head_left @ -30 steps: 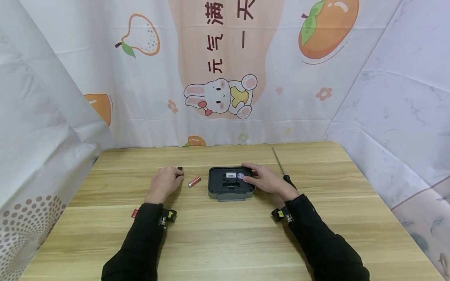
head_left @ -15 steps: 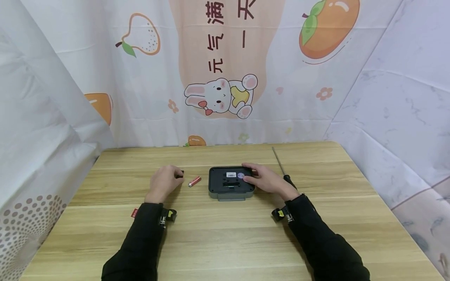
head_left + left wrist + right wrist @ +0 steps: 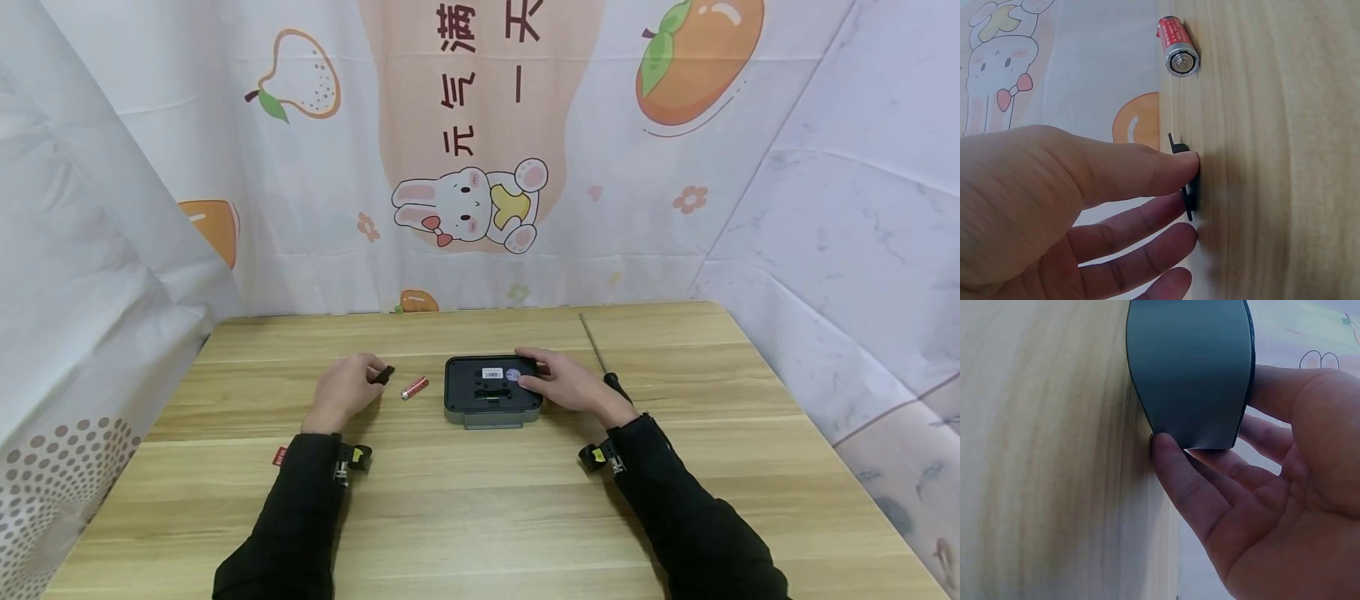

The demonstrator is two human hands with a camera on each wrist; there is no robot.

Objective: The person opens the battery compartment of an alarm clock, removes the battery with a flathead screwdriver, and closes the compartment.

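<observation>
Printed white curtain (image 3: 315, 200), showing fruit and a rabbit, hangs behind the pale wood-grain surface (image 3: 465, 517) I am watching from afar. Near the middle of the far half lies a dark, round-cornered device (image 3: 461, 387), its long axis running left to right, parallel to the far edge; a grey ledge (image 3: 492, 422) on it points to the near edge. Toward the left edge, my left hand (image 3: 347, 392) pinches a small black piece (image 3: 384, 375) between thumb and finger, one end slanting toward the far right corner; I cannot tell whether it touches the surface. Just beside it, a red-and-silver battery (image 3: 414, 387) lies on its side, silver end toward the near left corner. My right hand (image 3: 572, 385) grips the device's right end, thumb on the upper face. Beyond that hand, a screwdriver (image 3: 612, 382) points its thin metal shaft at the far edge. From the head I see a barcode label (image 3: 492, 373), a round purple sticker (image 3: 513, 375) and a slot-like recess (image 3: 492, 395) on the device; only the right wrist shows its smooth, curved side panel. Only the left wrist reveals the black piece's thin profile and the battery's ringed end.
</observation>
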